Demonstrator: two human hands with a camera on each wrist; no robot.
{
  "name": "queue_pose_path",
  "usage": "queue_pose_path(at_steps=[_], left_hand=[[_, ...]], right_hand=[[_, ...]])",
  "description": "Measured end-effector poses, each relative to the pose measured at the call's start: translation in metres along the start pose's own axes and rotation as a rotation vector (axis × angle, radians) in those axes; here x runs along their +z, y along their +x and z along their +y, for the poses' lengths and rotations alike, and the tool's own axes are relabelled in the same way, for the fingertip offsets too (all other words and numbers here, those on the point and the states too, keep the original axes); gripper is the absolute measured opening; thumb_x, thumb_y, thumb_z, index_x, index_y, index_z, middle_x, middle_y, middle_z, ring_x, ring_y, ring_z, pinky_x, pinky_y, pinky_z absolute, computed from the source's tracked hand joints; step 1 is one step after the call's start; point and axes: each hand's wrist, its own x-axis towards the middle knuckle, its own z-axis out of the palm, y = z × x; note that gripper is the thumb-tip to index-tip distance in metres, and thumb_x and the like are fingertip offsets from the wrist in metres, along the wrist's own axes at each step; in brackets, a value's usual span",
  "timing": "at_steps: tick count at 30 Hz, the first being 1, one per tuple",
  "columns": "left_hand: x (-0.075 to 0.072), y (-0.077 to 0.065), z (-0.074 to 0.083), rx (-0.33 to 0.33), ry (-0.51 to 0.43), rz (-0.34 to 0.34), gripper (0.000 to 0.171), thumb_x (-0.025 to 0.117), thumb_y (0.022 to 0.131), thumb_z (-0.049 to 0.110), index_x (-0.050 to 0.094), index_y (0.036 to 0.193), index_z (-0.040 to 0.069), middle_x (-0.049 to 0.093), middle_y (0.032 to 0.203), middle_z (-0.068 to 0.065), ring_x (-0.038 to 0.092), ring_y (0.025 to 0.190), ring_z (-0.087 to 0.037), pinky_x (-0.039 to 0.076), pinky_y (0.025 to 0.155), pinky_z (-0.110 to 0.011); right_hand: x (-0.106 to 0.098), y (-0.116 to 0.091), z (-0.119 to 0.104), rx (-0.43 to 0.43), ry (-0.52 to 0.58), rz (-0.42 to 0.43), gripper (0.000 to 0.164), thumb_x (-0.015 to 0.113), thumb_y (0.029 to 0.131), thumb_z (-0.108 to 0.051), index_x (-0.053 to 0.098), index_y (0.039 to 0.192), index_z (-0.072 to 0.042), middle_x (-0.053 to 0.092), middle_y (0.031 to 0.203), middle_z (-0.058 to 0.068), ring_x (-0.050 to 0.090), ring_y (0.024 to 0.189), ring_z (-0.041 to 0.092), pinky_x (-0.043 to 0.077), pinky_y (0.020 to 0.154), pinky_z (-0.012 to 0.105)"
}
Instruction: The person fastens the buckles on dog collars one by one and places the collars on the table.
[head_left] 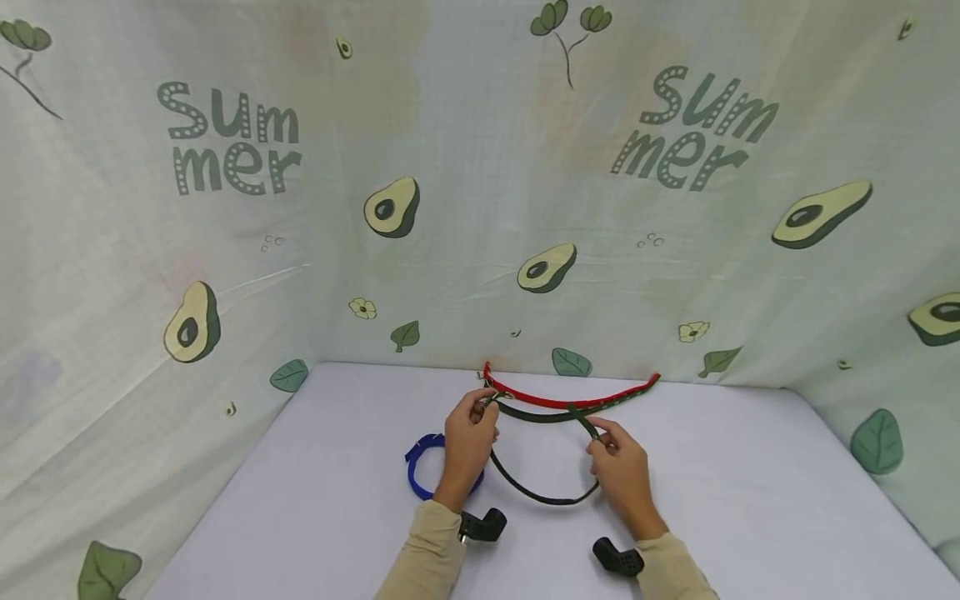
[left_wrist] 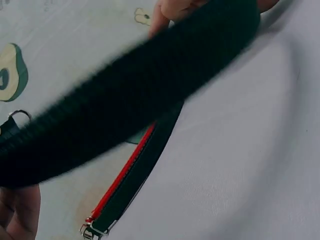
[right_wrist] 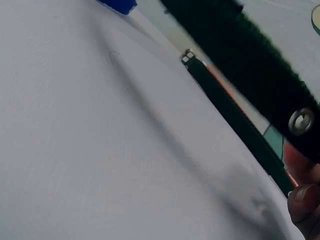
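A dark green collar [head_left: 551, 502] hangs in a downward curve between my two hands. My left hand [head_left: 471, 437] pinches one end, where a metal ring [left_wrist: 20, 116] shows in the left wrist view. My right hand [head_left: 621, 471] pinches the other end, near a metal eyelet [right_wrist: 301, 121] in the strap. Close up, the strap has a fuzzy, woven edge. Behind the hands, a second green collar [head_left: 536, 417] lies alongside a red one [head_left: 558, 403]; a metal buckle [right_wrist: 188, 56] is at one end of this pair.
A blue collar [head_left: 414, 477], curled into a ring, lies on the white table [head_left: 315, 517] beside my left forearm, which partly covers it. A printed cloth [head_left: 465, 275] with avocados and leaves rises behind the table and along its sides.
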Motion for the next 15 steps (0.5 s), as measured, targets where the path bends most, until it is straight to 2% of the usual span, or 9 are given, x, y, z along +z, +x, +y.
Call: queue_pose_path(at_steps=[4,11,15], left_hand=[[0.0022,-0.0014,0.0013,-0.028,-0.041,-0.017,0.024,0.065,0.097,0.014,0.068,0.121,0.010,0.063,0.087,-0.005,0.060,0.063,-0.016,0.052,0.057,-0.026],[0.0034,-0.0022,-0.0002,-0.023,0.002,-0.016,0.029,0.070,0.096,0.025,0.068,0.124,0.018,0.062,0.086,-0.004,0.059,0.061,-0.015,0.051,0.055,-0.025],[0.0040,-0.0023,-0.0001,-0.004,0.015,-0.014,0.026,0.070,0.096,0.029,0.072,0.120,0.018,0.064,0.081,-0.009,0.057,0.059,-0.015,0.050,0.053,-0.026]], right_hand=[[0.0004,-0.0011,-0.0011,-0.006,0.008,-0.005,0.039,0.057,0.086,0.003,0.070,0.119,-0.013,0.059,0.080,0.010,0.058,0.055,0.020,0.042,0.046,0.029],[0.0033,-0.0028,-0.0022,-0.004,0.010,-0.030,0.034,0.059,0.088,0.002,0.072,0.115,-0.014,0.060,0.083,0.010,0.058,0.057,0.021,0.043,0.047,0.029],[0.0038,-0.0044,-0.0059,-0.013,0.024,-0.064,0.032,0.059,0.089,0.000,0.072,0.115,-0.013,0.060,0.084,0.010,0.058,0.059,0.022,0.045,0.050,0.029]])
